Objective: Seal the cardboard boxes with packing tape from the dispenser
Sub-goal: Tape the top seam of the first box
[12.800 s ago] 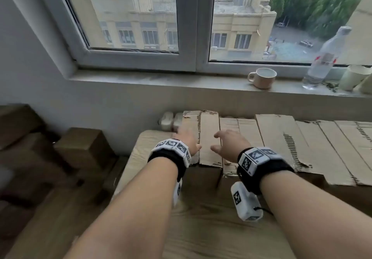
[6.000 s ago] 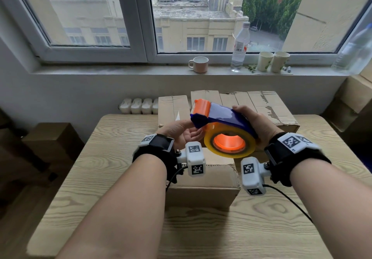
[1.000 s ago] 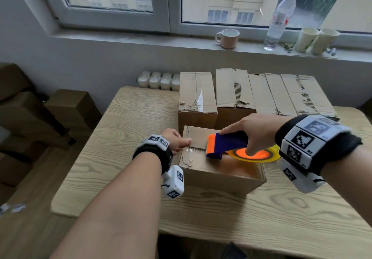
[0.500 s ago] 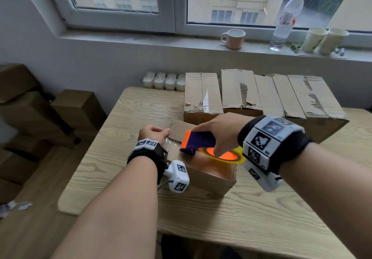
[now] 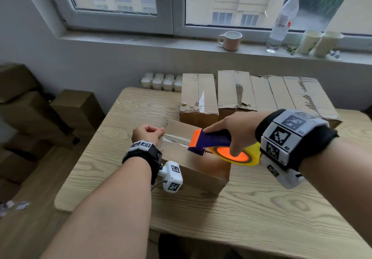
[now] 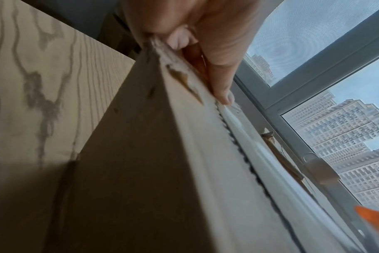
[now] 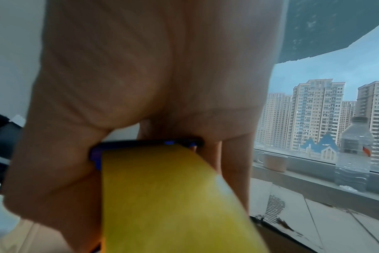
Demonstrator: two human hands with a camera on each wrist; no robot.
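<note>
Taping a cardboard box [image 5: 198, 164] on the desk [image 5: 251, 208]
Right hand [image 5: 234, 129] grips tape dispenser [image 5: 211, 142]; left hand [image 5: 147, 134] pinches the box's end

From the small box [image 5: 193, 164], bare table [image 5: 261, 208] lies open at 6 and 9 o'clock. At 12 o'clock a row of boxes [image 5: 251, 95] stands just behind it, blocking that way. The left hand [image 5: 147, 133] covers its 9 o'clock end, and the tape dispenser [image 5: 213, 142] crosses its top toward 3 o'clock.

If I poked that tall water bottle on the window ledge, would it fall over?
Probably, yes. The water bottle stands tall and narrow on the windowsill, so it looks tippy. It seems clear thin plastic, likely light, and I cannot tell how full it is. Once down, its round body would probably roll.
</note>
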